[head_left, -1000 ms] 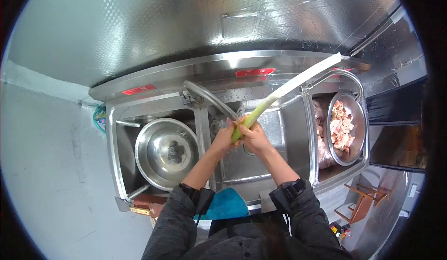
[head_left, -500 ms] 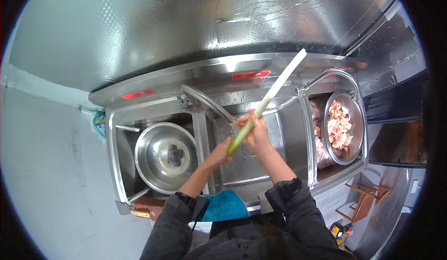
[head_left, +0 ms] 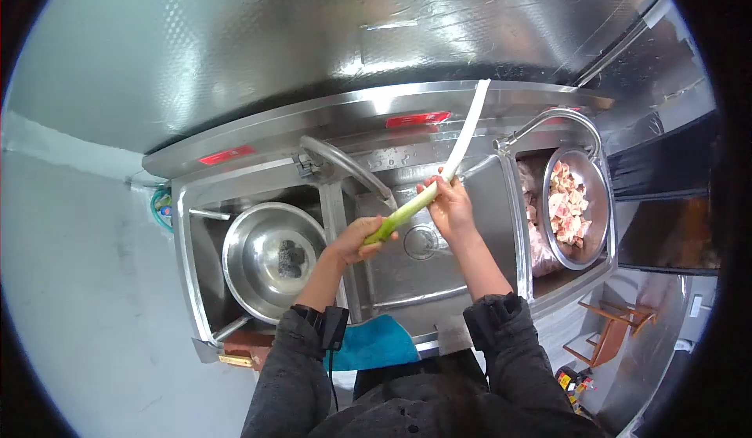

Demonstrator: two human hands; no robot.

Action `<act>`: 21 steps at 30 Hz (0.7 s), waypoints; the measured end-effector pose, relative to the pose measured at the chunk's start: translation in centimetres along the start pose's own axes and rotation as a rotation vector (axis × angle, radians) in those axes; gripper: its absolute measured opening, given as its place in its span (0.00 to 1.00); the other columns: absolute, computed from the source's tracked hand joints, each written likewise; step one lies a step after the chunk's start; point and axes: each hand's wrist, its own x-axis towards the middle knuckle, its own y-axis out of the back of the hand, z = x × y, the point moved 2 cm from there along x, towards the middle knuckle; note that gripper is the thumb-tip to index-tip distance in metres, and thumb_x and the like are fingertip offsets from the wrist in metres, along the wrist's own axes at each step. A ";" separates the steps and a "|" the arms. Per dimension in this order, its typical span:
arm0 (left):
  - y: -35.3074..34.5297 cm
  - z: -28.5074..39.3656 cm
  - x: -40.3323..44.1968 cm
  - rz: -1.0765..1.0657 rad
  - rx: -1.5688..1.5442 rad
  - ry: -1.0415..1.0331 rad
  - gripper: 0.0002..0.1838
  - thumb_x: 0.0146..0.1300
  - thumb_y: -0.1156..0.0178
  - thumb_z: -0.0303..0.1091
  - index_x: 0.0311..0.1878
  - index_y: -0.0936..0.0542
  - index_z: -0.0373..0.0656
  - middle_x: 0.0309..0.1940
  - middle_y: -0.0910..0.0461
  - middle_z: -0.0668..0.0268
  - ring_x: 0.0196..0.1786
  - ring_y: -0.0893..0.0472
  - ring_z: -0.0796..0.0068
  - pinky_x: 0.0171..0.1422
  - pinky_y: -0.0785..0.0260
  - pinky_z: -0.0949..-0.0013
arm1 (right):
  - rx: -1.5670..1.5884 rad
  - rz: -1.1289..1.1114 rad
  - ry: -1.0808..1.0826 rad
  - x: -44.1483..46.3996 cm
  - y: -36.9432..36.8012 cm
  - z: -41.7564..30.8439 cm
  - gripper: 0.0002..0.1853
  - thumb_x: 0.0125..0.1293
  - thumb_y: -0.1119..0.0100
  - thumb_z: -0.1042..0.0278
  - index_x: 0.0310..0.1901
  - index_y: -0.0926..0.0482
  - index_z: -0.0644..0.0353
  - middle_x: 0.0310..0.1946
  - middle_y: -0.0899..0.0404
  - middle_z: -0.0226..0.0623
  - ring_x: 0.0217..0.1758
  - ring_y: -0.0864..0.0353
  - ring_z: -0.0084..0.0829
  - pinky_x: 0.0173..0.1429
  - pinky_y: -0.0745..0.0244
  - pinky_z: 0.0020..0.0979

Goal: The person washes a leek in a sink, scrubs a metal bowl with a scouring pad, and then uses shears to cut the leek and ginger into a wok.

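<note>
Red labels [head_left: 417, 120]: stuck along the back of the sink unit [head_left: 338, 238], one behind the left sink [head_left: 205, 258], one behind the middle sink [head_left: 407, 285]; pale marks too small to read.
Yellow strip [head_left: 236, 360]: at the front left corner, any writing too faint to make out.
Packets [head_left: 577, 383]: yellow, red and black, low on the right, partly covered by the sleeve [head_left: 529, 360], print not readable.
Leek [head_left: 405, 214]: slanted over the middle sink, green end near the left, white end reaching over the back edge; partly hidden under the fingers at two places.
Left hand [head_left: 360, 239]: clasped round the green end.
Right hand [head_left: 452, 208]: curled round the leek farther up, just short of the white length; palm side hard to see.
Middle tap [head_left: 345, 161]: spout just beside the leek; flow of water hard to tell.
Left bowl [head_left: 247, 262]: in the left sink, a dark patch inside, reflection or object unclear.
Meat pieces [head_left: 568, 207]: heaped in the right bowl [head_left: 598, 226], under the curved right tap [head_left: 564, 114].
Clear bag [head_left: 542, 251]: beside that bowl, pinkish contents, largely hidden beneath the rim.
Blue cloth [head_left: 380, 344]: draped at the front edge, lower part cut off by clothing.
</note>
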 end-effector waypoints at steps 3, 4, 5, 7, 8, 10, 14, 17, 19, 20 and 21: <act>0.5 -0.2 1.3 0.022 0.078 0.046 0.24 0.64 0.59 0.50 0.42 0.30 0.36 0.21 0.29 0.67 0.12 0.37 0.87 0.11 0.50 0.82 | -0.052 -0.080 0.025 0.4 0.2 -0.6 0.10 0.61 0.53 0.76 0.43 0.40 0.56 0.33 0.33 0.34 0.40 0.31 0.29 0.54 0.34 0.39; 0.7 -0.3 1.8 0.053 0.152 0.039 0.22 0.65 0.60 0.48 0.37 0.27 0.37 0.19 0.29 0.67 0.13 0.35 0.86 0.12 0.47 0.81 | -0.033 -0.092 0.035 0.5 0.2 -0.7 0.10 0.61 0.53 0.77 0.42 0.40 0.56 0.33 0.33 0.34 0.39 0.31 0.28 0.53 0.34 0.37; 0.6 -0.6 2.3 0.046 0.159 0.039 0.22 0.65 0.60 0.48 0.37 0.27 0.37 0.19 0.29 0.67 0.13 0.35 0.86 0.12 0.47 0.81 | -0.033 -0.093 0.044 0.8 0.6 -0.5 0.10 0.61 0.53 0.77 0.42 0.40 0.56 0.33 0.33 0.34 0.39 0.31 0.28 0.53 0.34 0.37; 0.6 -0.8 3.0 0.413 0.680 -0.269 0.20 0.64 0.59 0.45 0.28 0.27 0.39 0.14 0.31 0.69 0.16 0.32 0.80 0.18 0.42 0.75 | -0.044 -0.165 0.106 1.2 0.9 -0.1 0.10 0.60 0.52 0.77 0.40 0.40 0.54 0.33 0.33 0.34 0.37 0.32 0.27 0.50 0.35 0.34; 0.7 -1.2 3.5 0.409 0.683 -0.266 0.20 0.64 0.59 0.45 0.28 0.27 0.39 0.14 0.31 0.69 0.16 0.32 0.80 0.18 0.42 0.75 | -0.041 -0.161 0.109 1.3 1.3 0.1 0.10 0.60 0.52 0.77 0.40 0.40 0.54 0.33 0.33 0.34 0.37 0.32 0.27 0.50 0.35 0.34; 0.5 -0.8 3.1 0.824 1.236 -0.617 0.16 0.62 0.58 0.41 0.26 0.29 0.39 0.13 0.33 0.71 0.19 0.30 0.75 0.24 0.40 0.72 | 0.078 -0.138 0.101 1.1 0.5 0.7 0.15 0.58 0.51 0.81 0.43 0.41 0.54 0.32 0.33 0.35 0.35 0.32 0.27 0.46 0.34 0.31; 0.9 0.5 3.0 0.965 0.942 -0.571 0.14 0.61 0.56 0.40 0.27 0.29 0.39 0.20 0.29 0.69 0.24 0.28 0.73 0.27 0.38 0.70 | 0.140 -0.150 0.122 1.4 0.0 0.3 0.15 0.58 0.52 0.82 0.43 0.41 0.53 0.32 0.32 0.35 0.35 0.32 0.27 0.47 0.35 0.31; 1.8 0.5 2.9 0.659 -0.073 -0.534 0.12 0.59 0.53 0.37 0.38 0.28 0.37 0.31 0.24 0.65 0.29 0.27 0.73 0.34 0.35 0.71 | 0.066 -0.103 0.177 0.8 -1.0 -1.4 0.12 0.59 0.53 0.80 0.41 0.40 0.53 0.32 0.32 0.36 0.37 0.32 0.27 0.50 0.36 0.32; -0.5 0.2 2.3 0.473 -0.051 -0.364 0.14 0.57 0.48 0.37 0.43 0.29 0.37 0.36 0.25 0.65 0.34 0.26 0.71 0.38 0.34 0.72 | 0.009 -0.143 0.225 0.6 -1.1 -2.1 0.13 0.59 0.53 0.81 0.40 0.42 0.53 0.30 0.32 0.36 0.36 0.31 0.27 0.49 0.35 0.30; -1.2 -0.2 1.9 0.466 -0.053 -0.359 0.14 0.57 0.48 0.37 0.43 0.29 0.37 0.36 0.25 0.65 0.34 0.26 0.71 0.38 0.34 0.72 | 0.006 -0.138 0.231 0.2 -0.9 -2.2 0.13 0.59 0.53 0.81 0.40 0.42 0.53 0.30 0.32 0.36 0.36 0.31 0.27 0.49 0.35 0.30; -2.1 -0.1 1.5 0.479 0.565 -0.452 0.16 0.57 0.46 0.38 0.44 0.29 0.38 0.35 0.25 0.64 0.34 0.25 0.70 0.37 0.34 0.71 | -0.062 -0.138 0.215 -0.2 -1.0 -1.9 0.12 0.59 0.52 0.81 0.40 0.41 0.53 0.29 0.32 0.35 0.35 0.32 0.26 0.48 0.35 0.30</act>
